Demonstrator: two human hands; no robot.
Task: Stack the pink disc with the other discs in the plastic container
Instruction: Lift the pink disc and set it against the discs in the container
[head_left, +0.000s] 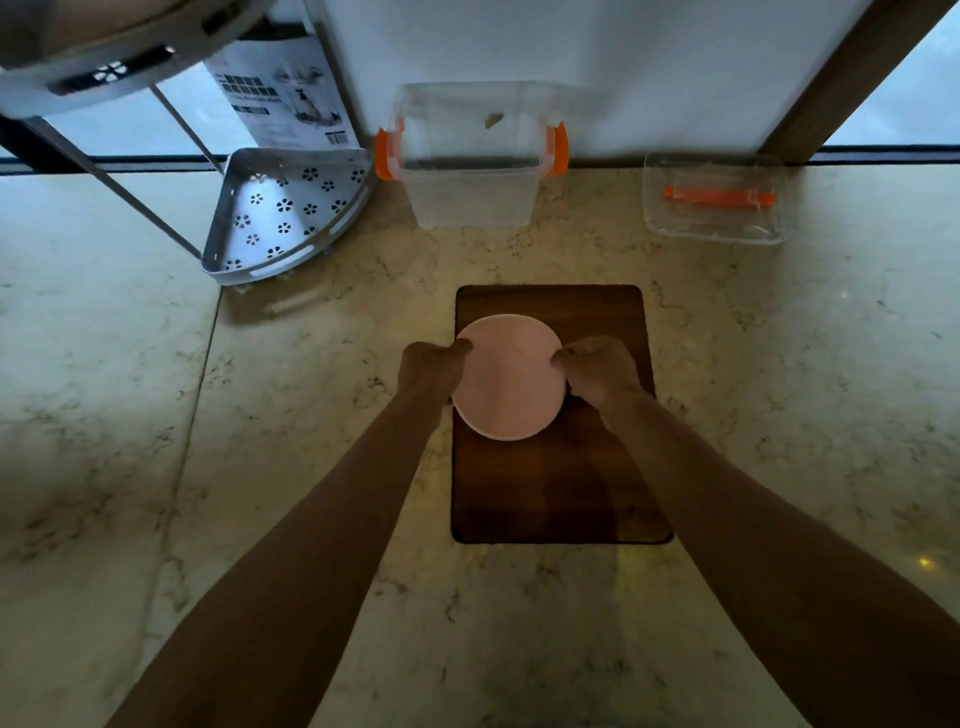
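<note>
Holding the pink disc by its two sides, the person has both hands curled around its rim — the left hand on the left edge, the right hand on the right edge, fingers closed onto the disc in each grip. The disc sits over the far half of a dark wooden board, which lies flat on the pale marbled desk; whether the disc rests on the board or is lifted just clear of it cannot be told from this angle.

Beyond the board, against the white wall, stands the clear plastic container with orange clips on its two sides, open at the top. Its inside is hazy, and what lies in it cannot be made out. To the right of it, well apart, the clear lid lies flat on the desk with an orange strip across it. To the left of the container stands a metal corner rack with flower-shaped holes — a printed sheet leans behind it.
</note>
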